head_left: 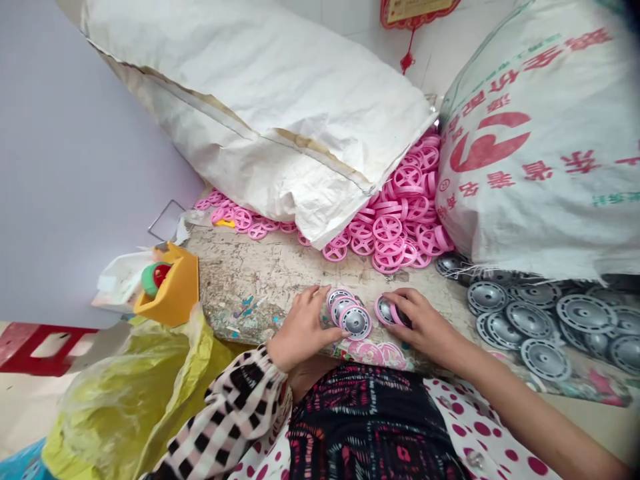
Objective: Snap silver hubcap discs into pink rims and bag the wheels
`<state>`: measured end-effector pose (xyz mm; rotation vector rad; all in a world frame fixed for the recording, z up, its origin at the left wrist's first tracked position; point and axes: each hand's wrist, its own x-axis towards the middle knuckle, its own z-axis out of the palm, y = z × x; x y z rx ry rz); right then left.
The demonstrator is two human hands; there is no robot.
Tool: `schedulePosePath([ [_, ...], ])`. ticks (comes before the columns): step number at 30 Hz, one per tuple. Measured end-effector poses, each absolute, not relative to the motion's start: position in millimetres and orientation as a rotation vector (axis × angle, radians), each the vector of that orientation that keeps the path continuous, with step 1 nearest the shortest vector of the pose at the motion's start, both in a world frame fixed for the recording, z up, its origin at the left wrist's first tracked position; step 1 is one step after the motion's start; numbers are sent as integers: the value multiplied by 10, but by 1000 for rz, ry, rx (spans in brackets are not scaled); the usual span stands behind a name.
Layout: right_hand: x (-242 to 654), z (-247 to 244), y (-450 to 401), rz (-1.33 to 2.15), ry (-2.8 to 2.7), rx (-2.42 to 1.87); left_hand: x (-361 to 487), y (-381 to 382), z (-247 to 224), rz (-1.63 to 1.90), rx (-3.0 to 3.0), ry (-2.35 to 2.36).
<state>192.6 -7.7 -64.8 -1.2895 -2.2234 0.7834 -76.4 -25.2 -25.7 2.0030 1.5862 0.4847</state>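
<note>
In the head view, three small wheels (pixel 355 323) overlap in a slanting stack on the worktable, grey discs set in pink rims. My left hand (pixel 305 327) curls around the stack from the left, thumb at its near side and fingertips at its far side. My right hand (pixel 416 321) has its fingers and thumb closed around a couple more pink-rimmed grey wheels (pixel 384 311), partly hidden beneath the fingers. A narrow gap separates the two groups.
Pink spoked rims (pixel 387 229) spill from a large white sack (pixel 280 100) behind. Grey discs (pixel 545 359) are heaped at right before a printed sack (pixel 540 173). A yellow holder (pixel 175 290) sits on the worktable's (pixel 240 267) left edge, above a yellow plastic bag (pixel 135 393).
</note>
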Motion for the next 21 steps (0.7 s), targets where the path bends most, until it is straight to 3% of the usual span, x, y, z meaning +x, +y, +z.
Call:
schedulePosePath([
  [5,1757,-515,-213,979,-2068,-1249,-522,4,-338,219,2077,1581],
  [9,1570,-523,-252,1031,-2038,-1170,-500,99,-340,200,1997,1631],
  [17,1475,-714,-287,938,-1989,-1204,-459,19,-355,452,1585,1621],
  [21,1457,-731,-320,895,-1923,-1223,-383,-43,-394,774,1340,1433],
])
